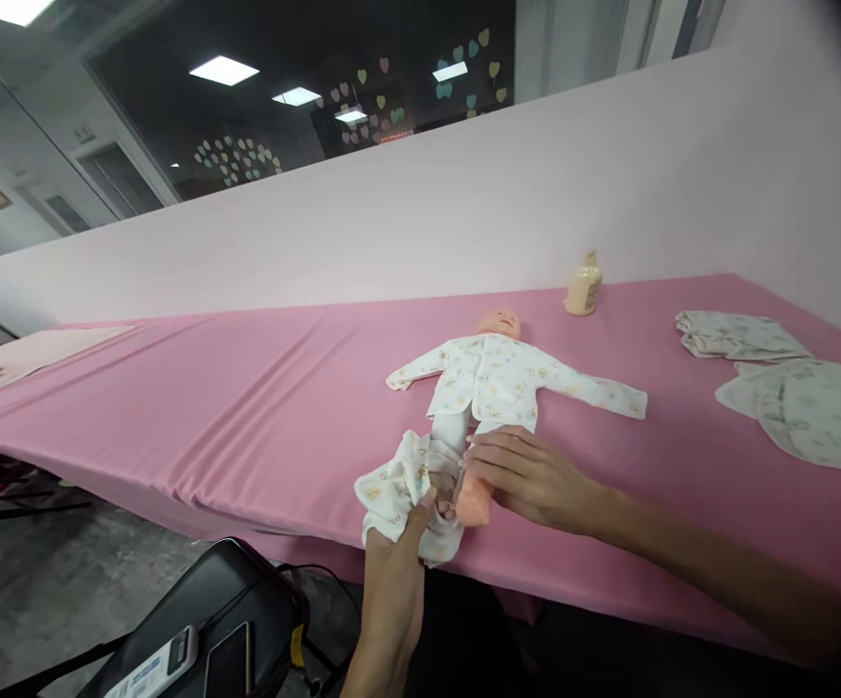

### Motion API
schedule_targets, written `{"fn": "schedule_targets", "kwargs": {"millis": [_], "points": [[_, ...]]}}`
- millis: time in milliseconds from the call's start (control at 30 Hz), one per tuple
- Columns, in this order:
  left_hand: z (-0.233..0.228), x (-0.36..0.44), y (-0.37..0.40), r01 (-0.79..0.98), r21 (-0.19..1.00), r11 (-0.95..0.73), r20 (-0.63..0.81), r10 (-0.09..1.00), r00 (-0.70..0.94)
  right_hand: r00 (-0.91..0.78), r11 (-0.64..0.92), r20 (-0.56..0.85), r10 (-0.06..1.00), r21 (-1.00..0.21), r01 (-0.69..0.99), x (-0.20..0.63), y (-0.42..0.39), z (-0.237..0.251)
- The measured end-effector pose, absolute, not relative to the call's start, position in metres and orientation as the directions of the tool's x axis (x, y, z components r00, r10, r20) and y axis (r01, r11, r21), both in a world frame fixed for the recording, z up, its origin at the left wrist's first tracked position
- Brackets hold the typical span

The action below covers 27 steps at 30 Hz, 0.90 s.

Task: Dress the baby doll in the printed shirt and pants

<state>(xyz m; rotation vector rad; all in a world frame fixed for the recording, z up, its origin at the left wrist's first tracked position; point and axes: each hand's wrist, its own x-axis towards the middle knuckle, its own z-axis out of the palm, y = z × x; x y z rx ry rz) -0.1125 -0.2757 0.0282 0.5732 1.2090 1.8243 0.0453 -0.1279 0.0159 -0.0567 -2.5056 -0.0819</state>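
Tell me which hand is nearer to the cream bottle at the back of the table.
Right. The right hand lies on the doll's leg, nearer the bottle. The left hand grips the bunched trousers at the table's near edge, farther away.

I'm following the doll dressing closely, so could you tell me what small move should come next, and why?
Probably draw the trousers further up the leg. The left hand grips the bunched trousers near the table edge, the right hand steadies the bare leg, and the doll wears only its top.
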Motion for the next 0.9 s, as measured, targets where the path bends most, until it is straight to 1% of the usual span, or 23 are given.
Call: {"fn": "schedule_targets", "kwargs": {"millis": [100,233,367,567,700,767,800,833,900], "points": [[0.032,-0.107,-0.281,-0.484,0.856,-0.178,-0.122,0.842,-0.526,-0.751,0.990,0.659,0.043,0.076,0.123,0.040,-0.129,0.015],[0.038,-0.098,-0.289,-0.557,0.813,-0.169,-0.173,0.844,-0.509,-0.746,0.974,0.663,0.060,0.124,0.188,0.028,-0.133,0.007],[0.039,-0.093,-0.293,-0.570,0.801,-0.185,-0.146,0.863,-0.485,-0.746,0.968,0.664,0.053,0.148,0.201,0.024,-0.135,0.004],[0.042,-0.089,-0.292,-0.578,0.795,-0.182,-0.168,0.851,-0.497,-0.771,0.959,0.634,0.067,0.172,0.225,0.024,-0.144,0.014],[0.045,-0.084,-0.289,-0.589,0.789,-0.175,-0.190,0.842,-0.505,-0.777,0.956,0.629,0.033,0.206,0.207,0.021,-0.146,0.010],[0.045,-0.081,-0.287,-0.593,0.793,-0.141,-0.213,0.847,-0.487,-0.775,0.974,0.631,0.034,0.153,0.167,0.021,-0.146,0.006],[0.045,-0.080,-0.287,-0.589,0.799,-0.122,-0.219,0.853,-0.473,-0.782,0.986,0.622,0.050,0.093,0.138,0.022,-0.146,0.005],[0.045,-0.080,-0.286,-0.584,0.805,-0.104,-0.222,0.860,-0.459,-0.791,0.995,0.607,0.077,0.008,0.104,0.024,-0.147,0.005],[0.047,-0.079,-0.286,-0.581,0.811,-0.072,-0.236,0.868,-0.437,-0.812,0.977,0.562,0.158,-0.206,0.047,0.028,-0.150,0.010]]}}
